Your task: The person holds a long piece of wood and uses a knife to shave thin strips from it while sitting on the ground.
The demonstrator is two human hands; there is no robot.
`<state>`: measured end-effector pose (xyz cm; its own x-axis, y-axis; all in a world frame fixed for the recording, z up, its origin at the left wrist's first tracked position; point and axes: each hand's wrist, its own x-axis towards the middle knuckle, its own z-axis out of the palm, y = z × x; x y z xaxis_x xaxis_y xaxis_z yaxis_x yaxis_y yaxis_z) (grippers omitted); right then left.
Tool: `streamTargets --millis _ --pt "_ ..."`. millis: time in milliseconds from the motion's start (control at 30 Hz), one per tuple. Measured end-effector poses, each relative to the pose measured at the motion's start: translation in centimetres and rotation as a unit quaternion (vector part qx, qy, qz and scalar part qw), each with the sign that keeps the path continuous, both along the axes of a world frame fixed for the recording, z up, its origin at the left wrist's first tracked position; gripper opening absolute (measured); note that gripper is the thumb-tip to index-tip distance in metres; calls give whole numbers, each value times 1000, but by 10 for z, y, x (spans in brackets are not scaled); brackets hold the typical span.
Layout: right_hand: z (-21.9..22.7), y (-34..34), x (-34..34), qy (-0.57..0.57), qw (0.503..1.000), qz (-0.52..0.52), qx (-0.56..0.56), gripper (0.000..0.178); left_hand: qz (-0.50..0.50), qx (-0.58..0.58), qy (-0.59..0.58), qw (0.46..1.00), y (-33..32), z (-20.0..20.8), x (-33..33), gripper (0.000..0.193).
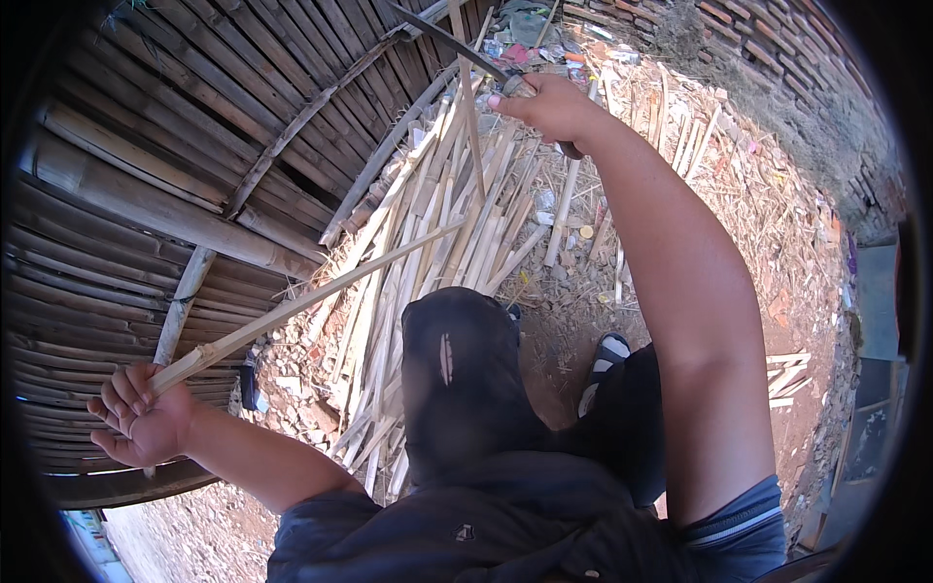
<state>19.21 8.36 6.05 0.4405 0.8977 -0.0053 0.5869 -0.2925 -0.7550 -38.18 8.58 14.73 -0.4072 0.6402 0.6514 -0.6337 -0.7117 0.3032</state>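
Bamboo wall behind; your left hand grips the bamboo strip's near end; strip runs up-right toward your right hand, fisted on the blade.

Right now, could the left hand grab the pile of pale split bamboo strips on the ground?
Probably not at once: the left hand is already closed around the long pale bamboo strip, and the pile of pale split bamboo strips lies lower, beyond the person's knee.

Head fisheye, looking steeply down, close over own arms, lap, ground
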Motion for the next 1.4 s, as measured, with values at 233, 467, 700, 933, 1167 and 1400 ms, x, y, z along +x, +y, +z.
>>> streamTargets --millis 233,467,700,933,1167,1400 --pt "6 -106 29 90 993 -81 -12 55 -151 39 55 986 12 4 116 33" --pt "-36 -205 26 140 974 -171 -54 49 -213 38 121 969 28 -13 297 29" --pt "-81 -256 45 135 973 -183 -26 41 -139 3 181 974 15 -11 361 30" --pt "-83 -275 59 105 979 -170 -31 41 -145 -68 244 957 15 -3 356 31" --pt "-89 -280 60 87 986 -137 -35 42 -286 -34 217 933 4 -7 351 21" --pt "-83 -252 0 145 982 -115 -37 44 -227 -47 203 951 18 -20 341 20"
